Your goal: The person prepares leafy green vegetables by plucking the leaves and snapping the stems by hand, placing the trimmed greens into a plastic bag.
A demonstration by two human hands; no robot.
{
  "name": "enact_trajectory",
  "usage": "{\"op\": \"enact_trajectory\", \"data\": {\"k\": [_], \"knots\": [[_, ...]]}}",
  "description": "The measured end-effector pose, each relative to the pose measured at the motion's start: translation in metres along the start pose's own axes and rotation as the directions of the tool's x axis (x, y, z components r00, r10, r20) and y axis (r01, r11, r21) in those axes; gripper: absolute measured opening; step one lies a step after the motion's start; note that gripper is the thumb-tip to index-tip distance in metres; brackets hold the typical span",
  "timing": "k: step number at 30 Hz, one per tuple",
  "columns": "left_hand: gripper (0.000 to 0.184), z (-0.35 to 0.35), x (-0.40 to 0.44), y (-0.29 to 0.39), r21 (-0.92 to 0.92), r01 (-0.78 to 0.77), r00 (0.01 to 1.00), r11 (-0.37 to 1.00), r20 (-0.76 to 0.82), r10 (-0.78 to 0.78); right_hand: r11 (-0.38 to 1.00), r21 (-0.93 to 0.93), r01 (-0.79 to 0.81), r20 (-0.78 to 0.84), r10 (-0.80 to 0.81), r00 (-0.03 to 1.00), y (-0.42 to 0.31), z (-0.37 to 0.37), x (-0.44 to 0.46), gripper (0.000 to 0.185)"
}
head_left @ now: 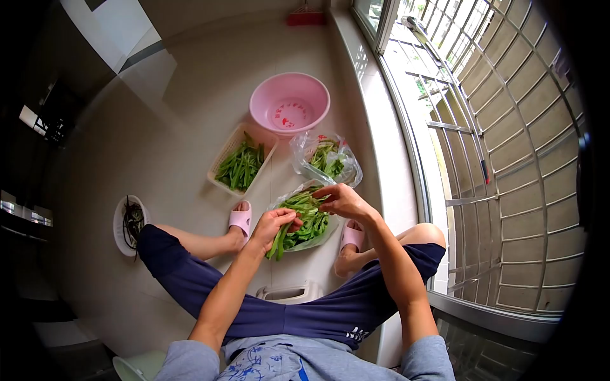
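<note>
My left hand (pixel 274 227) is closed around a few long green vegetable stalks (pixel 277 245), whose ends hang below the fingers. To its right, my right hand (pixel 343 202) has its thumb and fingertips pinched together over the greens; what is between them is too small to make out. Beneath both hands a clear plastic bag (pixel 325 237) lies open on the floor, filled with more green stalks (pixel 311 223). Just beyond it are a cream basket (pixel 215 170) of long green pieces (pixel 241 166) and a second plastic bag (pixel 351 166) with greens (pixel 326 157) inside.
A pink basin (pixel 260 101) stands behind the basket. On the left, a white bowl (pixel 119 223) contains dark, thin scraps (pixel 133 222). My feet in pink slippers (pixel 240 219) flank the bag, and a light plastic stool (pixel 289 293) is under me. A barred window (pixel 495 159) runs along the right.
</note>
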State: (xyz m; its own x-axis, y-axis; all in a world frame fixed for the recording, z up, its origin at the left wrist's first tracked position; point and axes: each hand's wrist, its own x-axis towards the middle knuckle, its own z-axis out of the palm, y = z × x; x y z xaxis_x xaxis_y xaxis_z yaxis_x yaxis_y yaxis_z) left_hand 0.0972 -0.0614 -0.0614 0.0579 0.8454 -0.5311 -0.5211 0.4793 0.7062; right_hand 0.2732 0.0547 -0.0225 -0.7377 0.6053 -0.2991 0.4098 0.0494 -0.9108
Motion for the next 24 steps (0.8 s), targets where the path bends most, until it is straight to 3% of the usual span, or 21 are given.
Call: {"op": "enact_trajectory", "data": {"k": [3,5,8,12,18,22,24], "knots": [[0.015,0.003,-0.003,0.003,0.010,-0.019,1.000,1.000,0.010,0.019,1.000,-0.025,0.007,0.018,-0.007,1.000,0.002,-0.001,0.005,0.027],[0.015,0.005,-0.004,0.005,0.005,-0.017,1.000,1.000,0.012,0.017,0.996,0.074,-0.049,0.064,0.044,0.997,0.001,-0.001,0.006,0.025],[0.015,0.006,-0.005,0.006,0.008,-0.021,1.000,1.000,0.018,0.021,0.982,0.190,-0.010,0.038,0.003,0.999,-0.003,0.002,0.006,0.020],[0.015,0.008,-0.005,0.006,0.040,-0.036,0.998,0.999,0.055,0.034,0.970,0.243,-0.024,0.013,0.021,1.000,-0.004,0.003,0.006,0.014],[0.015,0.015,-0.008,0.014,0.160,-0.051,0.997,0.986,0.073,0.039,0.973,0.224,-0.060,-0.003,0.062,0.998,0.000,0.005,0.010,0.015],[0.014,0.015,-0.008,0.016,0.126,-0.034,0.997,0.991,0.071,0.026,0.987,0.155,-0.051,-0.071,0.062,0.996,-0.010,0.008,0.007,0.016],[0.013,0.012,-0.006,0.016,0.127,-0.069,0.992,0.990,0.114,0.055,0.929,0.348,-0.129,0.021,0.130,0.991,-0.014,0.007,0.005,0.014]]}}
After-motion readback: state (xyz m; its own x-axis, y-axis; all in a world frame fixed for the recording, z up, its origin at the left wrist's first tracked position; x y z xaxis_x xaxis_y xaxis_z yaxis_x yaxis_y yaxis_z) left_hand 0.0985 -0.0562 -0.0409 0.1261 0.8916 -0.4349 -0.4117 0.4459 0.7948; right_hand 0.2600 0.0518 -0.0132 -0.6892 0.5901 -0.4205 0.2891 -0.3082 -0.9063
